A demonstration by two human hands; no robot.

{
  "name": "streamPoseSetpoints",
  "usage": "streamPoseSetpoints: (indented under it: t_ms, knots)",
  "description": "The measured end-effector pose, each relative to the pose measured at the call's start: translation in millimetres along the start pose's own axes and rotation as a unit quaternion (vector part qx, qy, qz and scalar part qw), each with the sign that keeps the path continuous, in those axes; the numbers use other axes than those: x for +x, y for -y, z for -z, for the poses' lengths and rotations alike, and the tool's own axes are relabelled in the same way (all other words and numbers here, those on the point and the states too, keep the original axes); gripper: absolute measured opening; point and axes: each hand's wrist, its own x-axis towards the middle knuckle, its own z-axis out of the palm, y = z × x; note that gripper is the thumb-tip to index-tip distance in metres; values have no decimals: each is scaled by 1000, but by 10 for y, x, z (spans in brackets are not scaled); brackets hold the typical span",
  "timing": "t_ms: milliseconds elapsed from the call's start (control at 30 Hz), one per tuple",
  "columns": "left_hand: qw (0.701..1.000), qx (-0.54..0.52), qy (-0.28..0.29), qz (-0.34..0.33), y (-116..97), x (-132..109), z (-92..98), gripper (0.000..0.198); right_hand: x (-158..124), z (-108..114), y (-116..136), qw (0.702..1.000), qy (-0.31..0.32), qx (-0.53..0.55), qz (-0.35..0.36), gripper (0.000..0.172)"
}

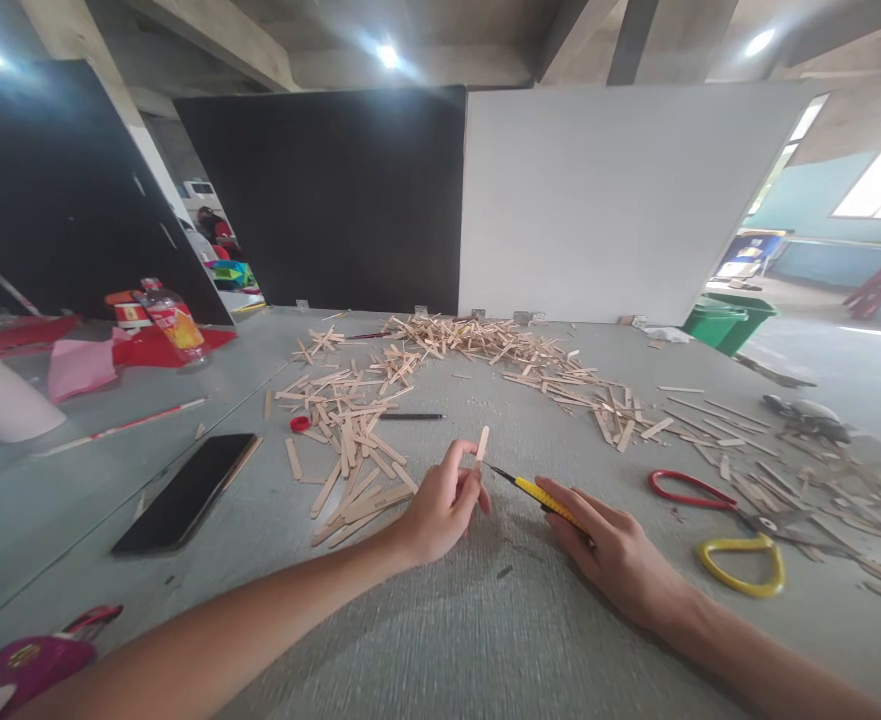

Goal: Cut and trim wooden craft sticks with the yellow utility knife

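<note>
Between the thumb and fingers of my left hand a short wooden craft stick is pinched, its rounded end pointing up. My right hand is wrapped round a yellow and black utility knife. The knife's dark blade points left and lies close to the craft stick; whether it touches the wood I cannot tell. Several loose craft sticks lie on the grey table just left of my left hand. To the right of my right hand rest pliers with one red and one yellow handle.
More sticks form a heap at the back. A black pen, a red ring, a phone and a drink bottle are on the left. Wood offcuts cover the right side. Black and white panels stand behind.
</note>
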Motion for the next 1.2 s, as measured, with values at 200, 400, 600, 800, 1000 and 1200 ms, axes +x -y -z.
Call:
streamPoseSetpoints:
  t_ms: [200,400,600,800,1000,1200]
  knots:
    - [1000,2,4,-6,3,2,12,27,1,3,6,1000,0,3,3,37]
    - [1000,6,3,-2,-23,-6,20,25,-23,-2,-6,1000,5,3,3,37]
    - [1000,9,9,0,-38,-11,27,26,13,-3,2,1000,-5,8,2,37]
    - [1000,9,7,4,-40,-5,29,28,3,-10,-8,1000,4,10,3,38]
    - [1000,10,8,4,-62,-5,30,25,-21,-20,-27,1000,12,12,-2,38]
    - [1000,6,3,8,-62,-8,27,21,-13,-25,-26,1000,20,9,-9,38]
